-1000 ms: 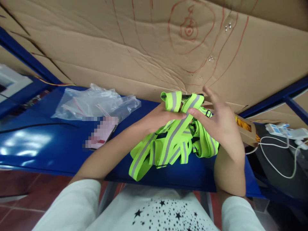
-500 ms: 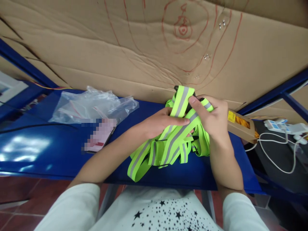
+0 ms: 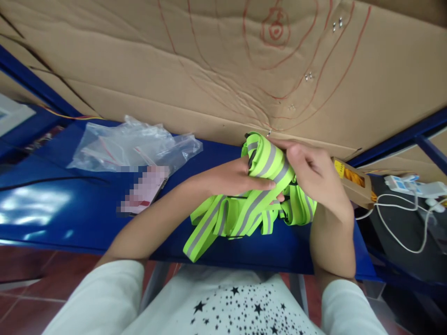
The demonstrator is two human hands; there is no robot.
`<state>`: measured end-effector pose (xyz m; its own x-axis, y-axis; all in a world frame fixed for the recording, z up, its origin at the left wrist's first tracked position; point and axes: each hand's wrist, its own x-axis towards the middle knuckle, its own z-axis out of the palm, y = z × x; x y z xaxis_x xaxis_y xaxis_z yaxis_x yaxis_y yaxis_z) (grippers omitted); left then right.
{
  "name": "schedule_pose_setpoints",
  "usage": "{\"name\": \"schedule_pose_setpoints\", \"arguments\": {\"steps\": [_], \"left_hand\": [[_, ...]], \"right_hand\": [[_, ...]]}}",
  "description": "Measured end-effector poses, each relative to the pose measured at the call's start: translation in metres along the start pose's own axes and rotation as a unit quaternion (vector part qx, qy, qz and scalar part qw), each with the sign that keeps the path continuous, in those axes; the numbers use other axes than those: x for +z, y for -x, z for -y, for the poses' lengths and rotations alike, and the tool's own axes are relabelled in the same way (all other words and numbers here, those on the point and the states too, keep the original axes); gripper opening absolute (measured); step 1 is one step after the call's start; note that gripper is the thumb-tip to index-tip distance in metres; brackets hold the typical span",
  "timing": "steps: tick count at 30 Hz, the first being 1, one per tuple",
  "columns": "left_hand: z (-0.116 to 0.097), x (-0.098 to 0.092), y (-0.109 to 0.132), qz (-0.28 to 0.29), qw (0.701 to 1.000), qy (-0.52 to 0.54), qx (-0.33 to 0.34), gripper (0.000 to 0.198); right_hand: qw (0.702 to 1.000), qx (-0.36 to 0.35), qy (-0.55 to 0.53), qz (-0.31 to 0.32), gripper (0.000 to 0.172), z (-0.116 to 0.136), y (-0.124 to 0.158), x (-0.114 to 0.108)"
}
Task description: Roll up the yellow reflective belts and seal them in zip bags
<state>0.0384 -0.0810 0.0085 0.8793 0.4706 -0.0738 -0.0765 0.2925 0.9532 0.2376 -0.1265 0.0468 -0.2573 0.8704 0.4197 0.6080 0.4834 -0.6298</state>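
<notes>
A tangle of neon-yellow straps with grey reflective stripes [image 3: 244, 209] lies on the blue table [image 3: 70, 209] in front of me. My left hand [image 3: 230, 179] grips the bundle from the left, its thumb laid across a strap. My right hand [image 3: 314, 174] is closed on the upper end of the straps, where they are rolled over near the cardboard. Loose loops hang toward the table's near edge.
A crumpled clear plastic bag [image 3: 132, 144] and a pink card [image 3: 145, 188] lie at the left. A large cardboard sheet [image 3: 209, 60] stands behind the table. At the right are a brown box [image 3: 351, 181], a white cable [image 3: 401, 223] and white plugs [image 3: 415, 186].
My right hand went from open beside the straps to gripping their top end, and it has folded that end over into a roll. My left hand stayed on the bundle.
</notes>
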Motion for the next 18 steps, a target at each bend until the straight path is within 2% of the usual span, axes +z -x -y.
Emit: {"name": "schedule_pose_setpoints", "arguments": {"steps": [2,4,6,9,14,16,18], "left_hand": [[0.002,-0.001,-0.002,0.024,1.0,-0.004,-0.001,0.027],[0.004,-0.002,-0.004,0.034,0.999,-0.015,0.02,0.022],[0.005,-0.003,-0.007,0.025,0.999,-0.005,0.038,0.021],[0.007,-0.003,-0.009,0.001,0.999,0.01,0.048,0.033],[0.006,-0.006,-0.007,-0.019,0.998,-0.033,0.059,0.042],[0.003,-0.007,-0.005,-0.029,0.996,-0.059,0.064,0.042],[0.0,-0.008,-0.004,-0.04,0.991,-0.097,0.077,0.041]], "right_hand": [[0.998,-0.021,0.057,0.03,0.045,0.008,0.003,-0.002],[0.994,-0.03,0.105,0.029,0.053,0.014,0.005,0.0],[0.992,-0.017,0.126,0.014,0.046,0.015,0.005,0.002],[0.993,0.0,0.119,0.003,0.044,0.012,0.004,0.004],[0.994,-0.067,0.089,0.011,0.079,0.006,0.005,0.003],[0.993,-0.078,0.085,0.004,0.076,0.006,0.004,0.004],[0.993,-0.083,0.078,0.032,0.07,0.007,0.002,0.004]]}}
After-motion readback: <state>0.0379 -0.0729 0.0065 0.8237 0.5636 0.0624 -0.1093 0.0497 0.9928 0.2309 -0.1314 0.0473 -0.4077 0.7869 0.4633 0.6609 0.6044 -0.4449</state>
